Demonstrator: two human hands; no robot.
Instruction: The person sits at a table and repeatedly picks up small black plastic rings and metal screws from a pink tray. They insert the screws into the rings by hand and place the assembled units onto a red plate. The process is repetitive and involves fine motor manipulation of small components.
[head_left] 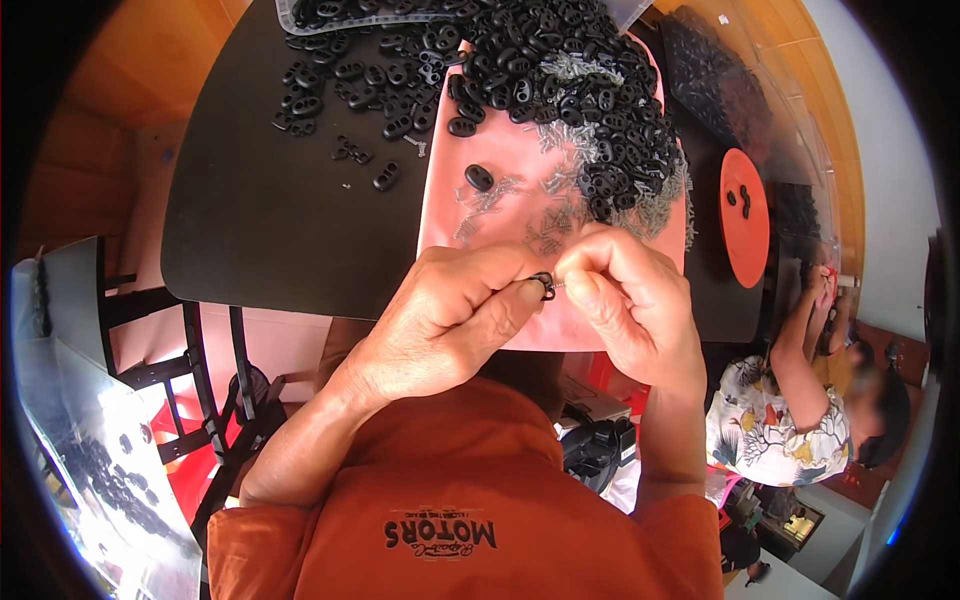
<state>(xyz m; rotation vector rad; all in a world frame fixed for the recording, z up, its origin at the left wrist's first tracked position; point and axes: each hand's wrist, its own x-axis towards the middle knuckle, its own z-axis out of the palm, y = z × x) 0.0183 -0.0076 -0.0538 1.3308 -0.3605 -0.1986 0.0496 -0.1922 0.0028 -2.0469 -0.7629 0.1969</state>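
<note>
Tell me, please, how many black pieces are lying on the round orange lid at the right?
2: both black pieces lie close together near the middle of the round orange lid, on the table's right side. None looks hidden there.

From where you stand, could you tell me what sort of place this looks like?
Probably a small hand-assembly workshop: a heap of small black plastic toggle pieces on a black table, and both hands working one piece.

You wear an orange shirt [450,490] with short sleeves and a dark printed logo [442,532] on the chest. Your forearms are bare, and your left hand [455,315] and right hand [630,300] have no gloves.
</note>
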